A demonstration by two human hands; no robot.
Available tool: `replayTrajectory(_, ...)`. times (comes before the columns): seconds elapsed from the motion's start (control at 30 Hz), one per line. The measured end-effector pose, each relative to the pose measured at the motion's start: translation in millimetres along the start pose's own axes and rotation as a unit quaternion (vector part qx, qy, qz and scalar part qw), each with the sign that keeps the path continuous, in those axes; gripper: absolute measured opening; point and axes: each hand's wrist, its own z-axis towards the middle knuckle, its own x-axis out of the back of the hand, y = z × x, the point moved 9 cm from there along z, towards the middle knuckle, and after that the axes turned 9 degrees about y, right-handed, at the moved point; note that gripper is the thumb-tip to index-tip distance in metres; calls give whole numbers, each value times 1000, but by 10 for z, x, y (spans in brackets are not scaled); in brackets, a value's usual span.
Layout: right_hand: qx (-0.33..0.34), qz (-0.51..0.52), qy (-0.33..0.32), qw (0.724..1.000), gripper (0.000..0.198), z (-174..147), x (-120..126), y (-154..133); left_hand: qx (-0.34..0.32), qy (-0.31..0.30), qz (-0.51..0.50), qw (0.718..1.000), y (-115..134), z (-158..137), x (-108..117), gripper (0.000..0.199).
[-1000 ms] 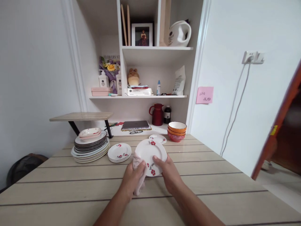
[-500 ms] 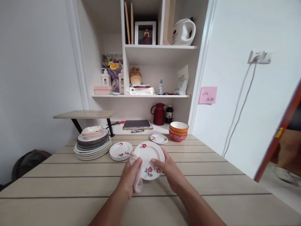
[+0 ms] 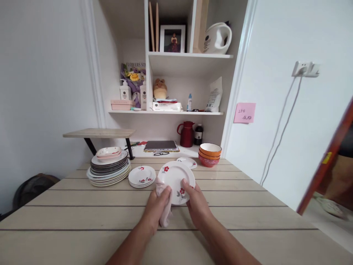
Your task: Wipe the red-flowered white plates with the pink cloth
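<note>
A white plate [image 3: 173, 180] with red flowers and grey leaves is held up over the table, tilted toward me. My left hand [image 3: 157, 206] pinches its left rim through a pale pink cloth [image 3: 165, 213], whose end hangs below. On the right rim, my right hand [image 3: 197, 202] grips with the thumb on the plate's face and the fingers behind, hidden. Left of it lies a short stack of matching small plates [image 3: 142, 175]. Another flowered plate [image 3: 188, 162] lies behind, partly covered by the held one.
A tall stack of plates [image 3: 109, 169] topped by pink-rimmed dishes stands left, beside a small raised shelf [image 3: 99, 133]. Orange and red bowls [image 3: 209, 154] are stacked at the back right. A red jug [image 3: 187, 134], dark bottle [image 3: 198, 134] and glasses [image 3: 161, 153] sit behind.
Both hands have shifted slightly right and the plate has moved up and right with them, now overlapping the plate behind. The right thumb sits a little higher on the plate.
</note>
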Motion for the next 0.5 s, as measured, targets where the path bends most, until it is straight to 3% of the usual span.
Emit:
replayTrajectory(0.3, 11, -167, -83, 982, 53, 51, 91, -222, 40, -33, 65, 997, -6, -95, 7, 48)
replayTrajectory(0.4, 8, -148, -83, 985, 55, 20, 74, -248, 67, -59, 39, 995, -35, -112, -41, 48)
replayTrajectory(0.5, 2, -84, -89, 993, 63, -47, -19, -236, 59, -8, -40, 997, 4, -57, 14, 47)
